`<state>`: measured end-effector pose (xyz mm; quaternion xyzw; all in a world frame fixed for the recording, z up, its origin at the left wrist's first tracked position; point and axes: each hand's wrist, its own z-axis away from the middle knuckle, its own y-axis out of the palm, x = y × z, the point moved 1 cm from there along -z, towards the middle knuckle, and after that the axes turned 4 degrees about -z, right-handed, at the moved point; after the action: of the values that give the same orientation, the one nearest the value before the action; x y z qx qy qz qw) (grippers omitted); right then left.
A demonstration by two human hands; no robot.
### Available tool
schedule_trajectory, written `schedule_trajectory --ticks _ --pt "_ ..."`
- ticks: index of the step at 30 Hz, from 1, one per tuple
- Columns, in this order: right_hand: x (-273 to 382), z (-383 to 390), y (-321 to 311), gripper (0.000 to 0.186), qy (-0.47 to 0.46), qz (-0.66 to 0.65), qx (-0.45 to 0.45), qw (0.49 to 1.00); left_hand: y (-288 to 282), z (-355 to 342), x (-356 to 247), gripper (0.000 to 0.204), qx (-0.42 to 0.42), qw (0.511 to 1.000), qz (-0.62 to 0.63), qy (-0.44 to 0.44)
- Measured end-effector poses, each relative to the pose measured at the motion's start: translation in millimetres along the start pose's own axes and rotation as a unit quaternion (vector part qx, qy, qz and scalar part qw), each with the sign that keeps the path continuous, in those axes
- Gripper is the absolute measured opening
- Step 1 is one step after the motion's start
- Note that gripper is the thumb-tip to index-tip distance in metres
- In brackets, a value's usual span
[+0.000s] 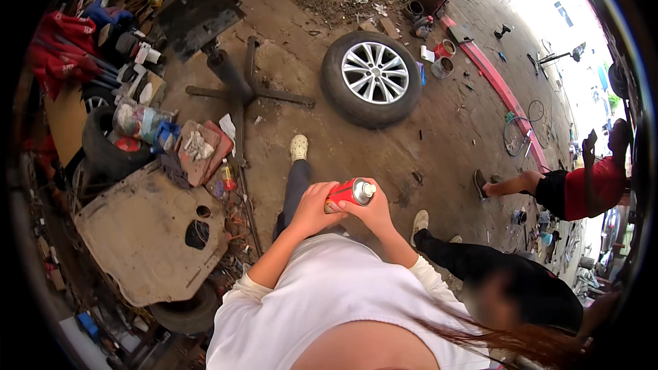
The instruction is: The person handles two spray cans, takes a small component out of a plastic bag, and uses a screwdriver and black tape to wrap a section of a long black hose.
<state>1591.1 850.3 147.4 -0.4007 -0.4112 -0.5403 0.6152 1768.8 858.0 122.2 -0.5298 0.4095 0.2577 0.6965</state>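
Note:
A red spray can [347, 195] with a silver top and a pale nozzle is held between both my hands in front of my body, tilted with its nozzle toward the right. My left hand [314, 207] wraps round the bottom end of the can. On the other side, my right hand [371, 214] grips it near the silver top, with fingers partly hidden behind it. Beyond my hands, a car wheel [375, 74] with a black tyre and silver spoked rim lies flat on the dirty floor.
A metal stand [236, 82] with splayed legs stands left of the wheel. A large dusty panel [151, 233] and piled clutter lie at left. A red rail [493, 82] runs along the right. Two people [589, 188], one in red and one in dark clothes, are at right.

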Motion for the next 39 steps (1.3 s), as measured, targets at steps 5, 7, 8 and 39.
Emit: schedule_trajectory --ticks 5,7,8,39 --pt "61 -138 42 0.06 -0.022 0.027 -0.027 0.999 -104 -131 26 0.069 0.035 0.999 -0.032 0.02" --pt "93 -180 52 0.06 -0.057 0.071 -0.026 0.996 -135 -175 31 0.068 0.004 0.999 -0.026 0.037" --pt "104 -201 55 0.059 -0.06 0.059 -0.028 0.996 -152 -195 35 0.068 -0.004 0.998 -0.03 0.049" --pt "451 -1021 100 0.064 -0.127 0.141 0.116 0.975 -503 -942 104 0.065 -0.21 0.975 -0.048 -0.048"
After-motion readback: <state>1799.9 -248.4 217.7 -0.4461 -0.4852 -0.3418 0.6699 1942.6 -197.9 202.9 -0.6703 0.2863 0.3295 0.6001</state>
